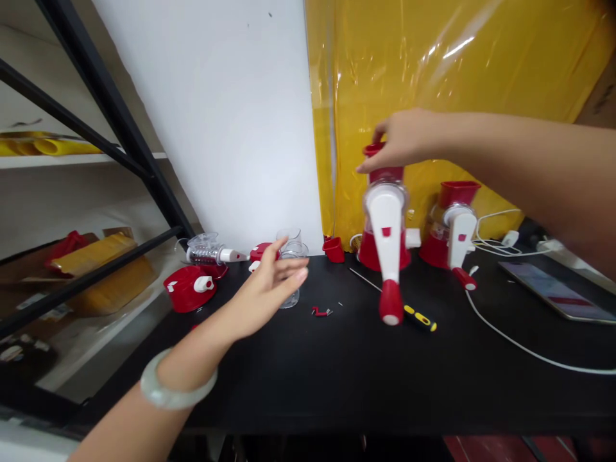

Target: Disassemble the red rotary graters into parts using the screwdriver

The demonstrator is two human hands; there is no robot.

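Observation:
My right hand [397, 141] grips the red feed chute at the top of a red and white rotary grater [385, 224], whose white crank with a red knob hangs toward me. Fingers apart, my left hand [269, 282] reaches over the table beside a clear plastic housing [291, 298], which it partly hides. Nothing shows in that hand. A small red plastic piece with metal bits [321, 312] lies to its right. Below the grater rests a screwdriver [419, 318] with a yellow and black handle, its shaft partly behind the crank.
A second rotary grater [450, 224] stands at the right, near a phone [561, 289] and a white cable [510, 353]. At the left are a red base [190, 289] and a grater drum [205, 252]. A black rack frame [158, 192] borders the table [337, 378].

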